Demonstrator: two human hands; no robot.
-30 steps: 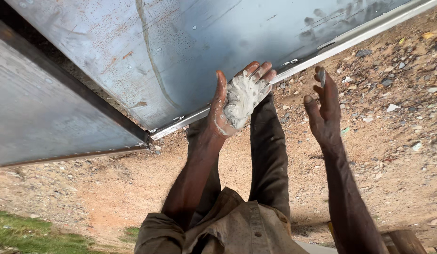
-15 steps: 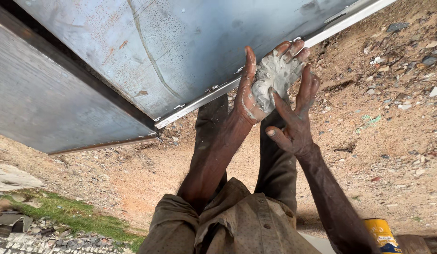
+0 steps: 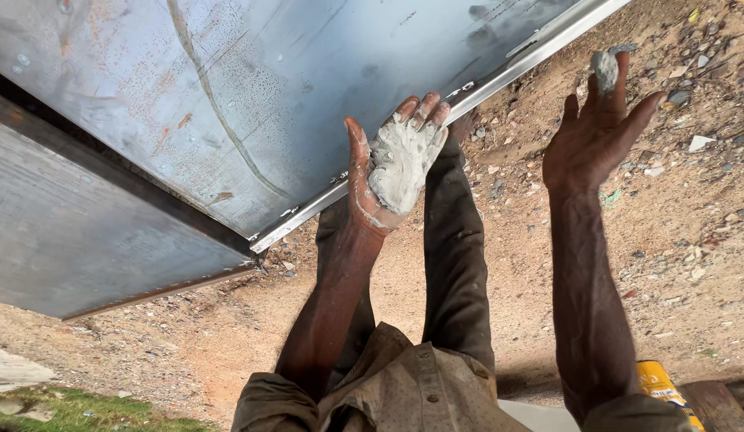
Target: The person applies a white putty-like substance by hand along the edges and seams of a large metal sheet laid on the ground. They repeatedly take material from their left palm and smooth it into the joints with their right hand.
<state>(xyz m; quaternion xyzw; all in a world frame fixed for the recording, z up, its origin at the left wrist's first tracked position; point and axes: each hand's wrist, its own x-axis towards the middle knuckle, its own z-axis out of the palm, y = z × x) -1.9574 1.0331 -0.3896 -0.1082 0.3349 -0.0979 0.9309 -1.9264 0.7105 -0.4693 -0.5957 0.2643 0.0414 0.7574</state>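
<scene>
Grey-white putty cupped in the left palm, a dab of it lifted on a right fingertip beside a metal panel.

The putty (image 3: 400,164) lies as a soft heap in the left hand (image 3: 392,172), which is held flat and palm-up with fingers spread, likely so the lump cannot slide off. The right hand (image 3: 596,132), well apart to the right, is open with fingers raised; a small dab (image 3: 605,70) sits on one fingertip, apparently kept clear of the other fingers. Just beyond the left fingertips runs the pale edge strip (image 3: 436,120) of a large grey metal panel (image 3: 252,96), rust-flecked. Below both hands is sandy, stony ground (image 3: 692,232); a yellow can (image 3: 660,388) stands by the right forearm.
</scene>
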